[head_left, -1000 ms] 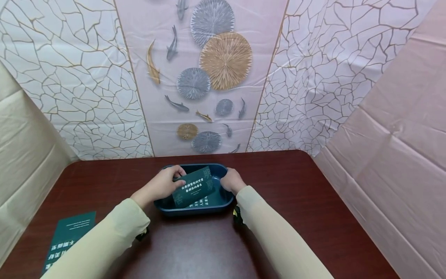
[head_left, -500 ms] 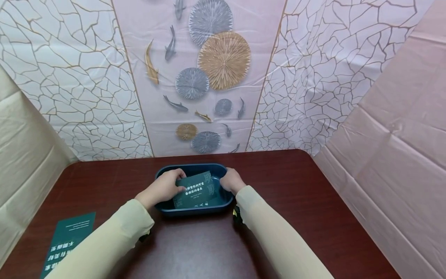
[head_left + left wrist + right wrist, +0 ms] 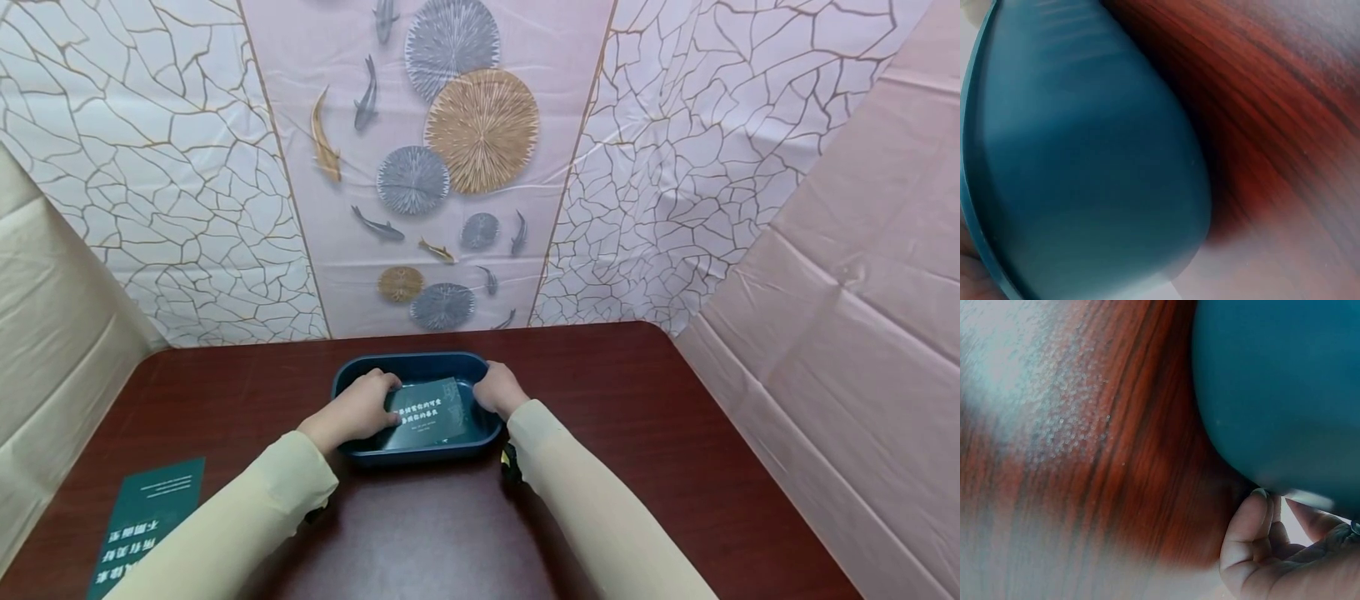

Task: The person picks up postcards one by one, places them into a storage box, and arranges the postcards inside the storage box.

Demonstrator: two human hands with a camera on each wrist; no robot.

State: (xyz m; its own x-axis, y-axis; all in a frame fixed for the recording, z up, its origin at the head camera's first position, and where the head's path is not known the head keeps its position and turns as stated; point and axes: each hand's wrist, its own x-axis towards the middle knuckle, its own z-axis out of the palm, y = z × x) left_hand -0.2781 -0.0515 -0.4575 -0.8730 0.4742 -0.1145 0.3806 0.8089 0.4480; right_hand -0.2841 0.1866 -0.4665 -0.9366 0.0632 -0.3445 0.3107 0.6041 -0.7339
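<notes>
A dark blue oval tray stands at the back middle of the table. Inside it lies a dark green card with white printed characters, its left end covered by my left hand. The thumb and fingers of that hand are spread apart over the card; the contact beneath them is hidden. At the tray's right end, my right hand grips the rim. From the right wrist view, its curled fingers meet the tray's edge. The left wrist view is mostly the tray's outer wall.
Another green printed card lies at the table's left side, partly behind my left sleeve. The reddish-brown table ends at a patterned cloth backdrop. Beige cloth walls flank it on both sides.
The card under my left hand has come down from a tilted position to lie flat in the tray. My left thumb and fingers have loosened from it. The right hand has stayed put.
</notes>
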